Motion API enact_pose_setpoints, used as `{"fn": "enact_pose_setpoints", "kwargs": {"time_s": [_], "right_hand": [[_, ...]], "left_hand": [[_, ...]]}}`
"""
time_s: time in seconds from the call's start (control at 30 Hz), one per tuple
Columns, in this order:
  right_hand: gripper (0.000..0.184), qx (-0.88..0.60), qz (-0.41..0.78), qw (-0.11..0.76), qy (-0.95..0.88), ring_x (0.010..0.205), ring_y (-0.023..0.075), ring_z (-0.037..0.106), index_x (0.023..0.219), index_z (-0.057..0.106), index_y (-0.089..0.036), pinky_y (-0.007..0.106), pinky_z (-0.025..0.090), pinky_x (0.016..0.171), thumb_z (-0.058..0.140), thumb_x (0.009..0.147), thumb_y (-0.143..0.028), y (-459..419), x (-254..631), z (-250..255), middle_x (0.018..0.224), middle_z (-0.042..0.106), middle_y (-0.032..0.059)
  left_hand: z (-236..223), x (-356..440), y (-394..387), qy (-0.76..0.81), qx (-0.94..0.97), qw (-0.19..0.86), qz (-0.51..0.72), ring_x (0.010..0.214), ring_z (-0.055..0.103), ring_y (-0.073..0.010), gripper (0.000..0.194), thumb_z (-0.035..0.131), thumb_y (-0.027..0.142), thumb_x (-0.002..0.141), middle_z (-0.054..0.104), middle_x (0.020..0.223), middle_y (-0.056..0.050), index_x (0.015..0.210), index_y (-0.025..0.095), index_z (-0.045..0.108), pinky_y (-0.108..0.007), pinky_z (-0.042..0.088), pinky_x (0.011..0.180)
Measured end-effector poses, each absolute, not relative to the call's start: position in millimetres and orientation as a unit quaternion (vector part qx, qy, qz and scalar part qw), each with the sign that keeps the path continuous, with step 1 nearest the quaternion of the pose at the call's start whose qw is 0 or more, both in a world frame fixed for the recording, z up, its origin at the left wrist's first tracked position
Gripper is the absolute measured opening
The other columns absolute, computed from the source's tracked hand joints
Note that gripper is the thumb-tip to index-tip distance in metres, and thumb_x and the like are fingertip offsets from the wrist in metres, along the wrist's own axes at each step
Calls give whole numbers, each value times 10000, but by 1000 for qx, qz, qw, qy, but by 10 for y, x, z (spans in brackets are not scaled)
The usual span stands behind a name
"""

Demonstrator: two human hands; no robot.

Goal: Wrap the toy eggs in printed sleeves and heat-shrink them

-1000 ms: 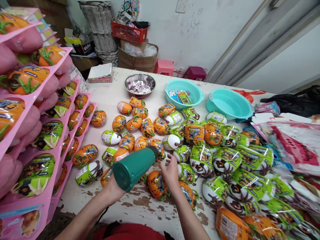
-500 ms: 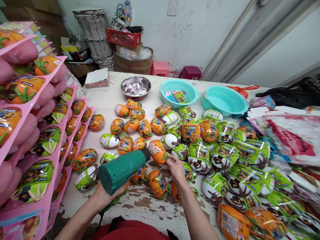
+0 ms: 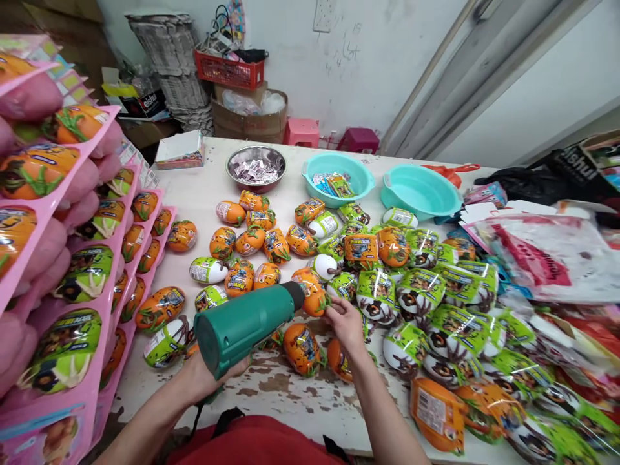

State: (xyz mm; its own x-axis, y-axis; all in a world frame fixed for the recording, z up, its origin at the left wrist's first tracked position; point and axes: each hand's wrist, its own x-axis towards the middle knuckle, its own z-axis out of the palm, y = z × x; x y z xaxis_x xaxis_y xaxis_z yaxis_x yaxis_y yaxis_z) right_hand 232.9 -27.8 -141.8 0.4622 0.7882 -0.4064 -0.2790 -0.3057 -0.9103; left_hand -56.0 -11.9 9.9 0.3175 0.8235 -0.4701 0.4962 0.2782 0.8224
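- Between the tips of our right fingers (image 3: 336,313), in the head view, sits the green-trimmed lower end of an orange egg (image 3: 310,292); these fingers are nearly closed, with just that end pinched
- Our left hand (image 3: 206,374) is closed around the green heat gun (image 3: 247,326), its fingers partly hidden beneath the body; the black nozzle (image 3: 296,296) points at the egg, and we cannot tell whether they touch
- How far things have come we can only judge: the egg in our fingers wears its printed film, but whether that film is fully snug we cannot tell
- Nearer us than the right fingertips lies another orange egg (image 3: 301,349), unheld; many more, orange and green-and-white, spread to both sides, and a dense heap (image 3: 455,329) lies right of the fingers
- Well left of our fingers, stacked pink trays (image 3: 91,420) carry wrapped eggs in their compartments, so that part looks filled where we can see it
- Beyond the fingers, a steel bowl (image 3: 264,188) holds small sachets, and the turquoise basin (image 3: 361,177) beside it holds colourful packets; a second basin (image 3: 421,194) stands to its right
- Farthest from our fingers, a red basket (image 3: 230,70) holds cables, above a cardboard box (image 3: 232,126) with clear bags
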Motion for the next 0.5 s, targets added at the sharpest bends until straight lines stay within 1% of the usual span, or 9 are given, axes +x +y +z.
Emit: {"fn": "enact_pose_setpoints", "kwargs": {"time_s": [0.07,0.17,0.23,0.3,0.37,0.43,0.5], "right_hand": [[317,-686,397,542,-281,761,251,680,914,673,-182,386,563,706,706,636,-331,-309,2377,-1357,853,721,66],[262,-705,261,509,-419,902,254,657,944,702,-210,429,499,894,600,721,-303,-337,2483,-1233,964,712,64],[240,-683,243,497,-477,968,253,639,916,716,-233,437,455,966,571,734,-289,-329,2549,-1165,1006,706,52],[220,-663,296,493,-479,958,253,643,886,719,-234,433,461,954,584,722,-292,-309,2593,-1138,995,711,49],[204,-648,380,503,-428,891,251,658,854,707,-216,410,505,868,640,687,-310,-297,2606,-1168,953,720,58],[256,-626,458,530,-343,815,241,669,858,686,-201,369,537,759,716,642,-336,-302,2596,-1249,901,725,65],[362,-601,508,558,-263,748,233,673,879,665,-198,342,548,672,793,581,-361,-319,2570,-1358,852,727,60]], "left_hand": [[103,-615,-109,563,583,571,131,821,649,-271,313,734,491,590,747,802,-51,740,218,705,-353,534,833],[79,-701,-101,549,571,596,131,845,639,-261,306,713,447,633,745,872,-51,816,202,719,-345,522,835],[54,-721,-87,539,536,633,148,796,634,-234,276,709,391,645,736,855,-39,837,193,719,-319,524,777],[35,-715,-63,533,493,667,167,708,615,-199,218,705,344,646,714,768,-25,792,181,713,-287,515,699],[26,-715,-46,539,464,679,180,634,582,-172,177,697,319,644,678,679,-12,741,170,699,-269,491,649],[30,-739,-52,554,446,680,179,584,557,-163,149,680,304,642,639,600,-2,692,164,674,-268,469,612],[48,-773,-85,566,431,684,165,575,550,-165,122,660,279,635,629,587,-1,670,163,658,-271,453,588]]}}
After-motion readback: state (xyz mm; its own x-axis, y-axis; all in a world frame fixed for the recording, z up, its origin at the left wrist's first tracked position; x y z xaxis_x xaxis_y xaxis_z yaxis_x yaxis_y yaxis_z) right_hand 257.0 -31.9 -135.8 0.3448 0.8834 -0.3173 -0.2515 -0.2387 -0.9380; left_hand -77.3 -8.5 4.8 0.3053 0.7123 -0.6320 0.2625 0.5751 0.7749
